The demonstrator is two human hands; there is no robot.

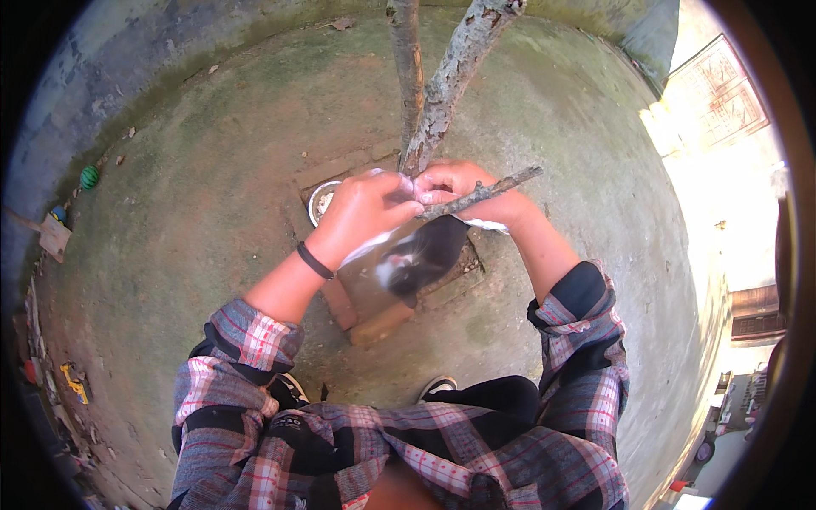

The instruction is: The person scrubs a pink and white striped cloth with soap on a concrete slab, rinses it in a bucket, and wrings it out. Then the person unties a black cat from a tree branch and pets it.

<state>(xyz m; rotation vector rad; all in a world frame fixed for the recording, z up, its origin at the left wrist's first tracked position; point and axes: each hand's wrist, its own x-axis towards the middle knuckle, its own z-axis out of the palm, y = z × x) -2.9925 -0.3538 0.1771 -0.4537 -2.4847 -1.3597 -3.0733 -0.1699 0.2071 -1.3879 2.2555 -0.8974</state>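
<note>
My left hand (364, 201) and my right hand (456, 182) meet at the base of a forked tree trunk (433, 118), fingers pinched close together. A thin white material (368, 245), perhaps cloth or plastic, shows at the fingertips and below both forearms; its full shape is hidden. Across the right hand slants a short cut branch stub (491, 192). Right below my hands is a black-and-white cat (437, 255), blurred. Beside my left hand, a round bowl (312, 205) with pale food in it stands partly covered by that hand.
Bricks (381, 324) edge the square bed around the trunk. A mossy concrete floor (217, 191) spreads about it. Near the left wall lie a green striped ball (90, 177), a flat-bladed tool (55, 237) and a yellow toy (75, 384). My shoes (440, 386) stand just short of the bricks.
</note>
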